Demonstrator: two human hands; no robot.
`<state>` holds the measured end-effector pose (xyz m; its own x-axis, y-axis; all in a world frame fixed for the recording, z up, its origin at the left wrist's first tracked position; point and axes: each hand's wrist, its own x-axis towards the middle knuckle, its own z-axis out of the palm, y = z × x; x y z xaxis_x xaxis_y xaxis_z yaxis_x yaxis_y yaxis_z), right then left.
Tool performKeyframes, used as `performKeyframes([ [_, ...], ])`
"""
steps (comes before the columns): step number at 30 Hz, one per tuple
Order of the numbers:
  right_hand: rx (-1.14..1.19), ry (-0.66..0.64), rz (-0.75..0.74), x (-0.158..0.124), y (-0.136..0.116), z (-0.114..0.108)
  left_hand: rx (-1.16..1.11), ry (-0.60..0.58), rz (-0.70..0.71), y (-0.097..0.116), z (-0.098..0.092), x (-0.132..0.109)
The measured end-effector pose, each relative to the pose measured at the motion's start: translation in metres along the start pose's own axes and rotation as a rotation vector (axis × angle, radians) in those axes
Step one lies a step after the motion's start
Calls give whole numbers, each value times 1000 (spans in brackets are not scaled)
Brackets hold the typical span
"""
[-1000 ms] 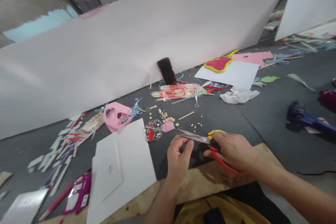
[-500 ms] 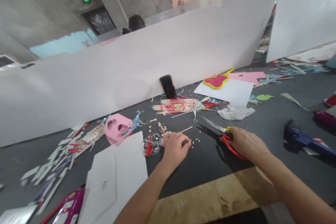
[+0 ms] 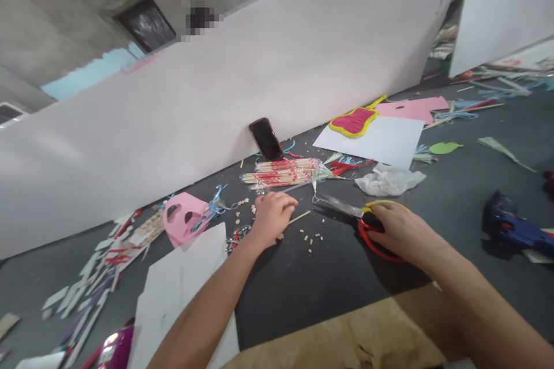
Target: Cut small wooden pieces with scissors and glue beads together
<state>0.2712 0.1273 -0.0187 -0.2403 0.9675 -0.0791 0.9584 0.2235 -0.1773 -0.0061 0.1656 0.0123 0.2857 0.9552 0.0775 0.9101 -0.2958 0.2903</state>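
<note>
1. Scissors (image 3: pixel 346 208) with metal blades and red-and-yellow loop handles: clamped in the right hand (image 3: pixel 400 229), tips pointing left and slightly away, long axis crosswise.
2. Left hand (image 3: pixel 273 216): fingers bent near a thin stick (image 3: pixel 300 217); cannot tell whether it grips anything.
3. Tiny pale pieces (image 3: pixel 306 238) dot the dark table (image 3: pixel 298 288) between.
4. White paper (image 3: pixel 173 282): faint writing, too blurred to read.
</note>
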Motion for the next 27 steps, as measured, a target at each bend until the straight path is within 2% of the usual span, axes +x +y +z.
performKeyframes([
  [4, 59, 191, -68, -6, 9, 15, 50, 29, 52, -8, -8, 58],
  [7, 82, 309, -99, -10, 12, 26, 99, 34, 74, -9, -4, 108],
  [11, 99, 365, -152, -14, 16, 33, 168, 17, 38, -10, 15, 168],
  [15, 126, 343, -158, -18, 19, 36, 217, -25, 4, -12, 38, 206],
  [19, 143, 328, -163, -17, 18, 36, 235, -55, -7, -12, 52, 222],
  [22, 143, 305, -156, -16, 17, 34, 222, -64, -1, -9, 49, 218],
  [25, 158, 264, -143, -14, 17, 29, 178, -53, 19, 0, 34, 194],
  [27, 166, 228, -133, -13, 16, 25, 131, -52, 49, 6, 20, 163],
])
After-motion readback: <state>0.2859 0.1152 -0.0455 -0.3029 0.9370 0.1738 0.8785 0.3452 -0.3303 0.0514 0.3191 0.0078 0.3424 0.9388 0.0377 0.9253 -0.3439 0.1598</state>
